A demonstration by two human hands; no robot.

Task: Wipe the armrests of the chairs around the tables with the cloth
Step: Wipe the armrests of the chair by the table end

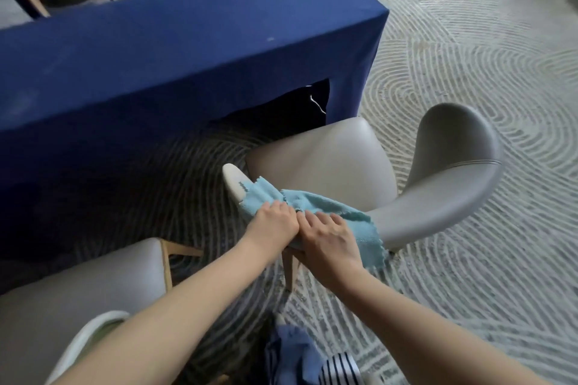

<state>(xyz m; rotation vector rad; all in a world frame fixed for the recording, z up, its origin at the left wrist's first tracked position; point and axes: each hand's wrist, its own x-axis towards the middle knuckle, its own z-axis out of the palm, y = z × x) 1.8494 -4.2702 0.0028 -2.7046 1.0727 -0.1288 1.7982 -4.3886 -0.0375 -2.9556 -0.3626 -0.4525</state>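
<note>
**A:** Both hands are on the cloth (344, 212). It's pale blue and draped over the near armrest (233, 180) of the grey chair (328, 156), dead centre of the view.

**B:** The left hand (273, 223) sits toward the armrest's tip, which pokes out bare at 11 o'clock. Its fingers (276, 206) curl down over the fabric and hold it against the arm.

**A:** The right hand (328, 239) is touching it at 4 o'clock, with the fingers spread and bent over the cloth. The thumb looks tucked beneath the armrest, though I can't be sure.

**B:** How will that cloth handle?

**A:** I'd call it light, soft and floppy. The frayed edge hangs loose off the side at 5 o'clock and it's bunching between the hands. It'll ride up unless it's pinned flat, so take it palm-down with the fabric wrapped round the arm.

**B:** And the armrest?

**A:** It looks smooth and padded, like leather, so I'd expect an easy glide. The cloth could slip rather than scrub, so firm pressure matters.

**B:** What's around it?

**A:** The backrest (453, 159) sweeps round at 2 o'clock, and the table (156, 56) under its blue cover runs from 9 to 12. A second chair (93, 275) sits at 7 o'clock, on patterned carpet (469, 56) throughout.

**B:** So the job's early, I reckon, with the far armrest and the other chairs to come.
</note>
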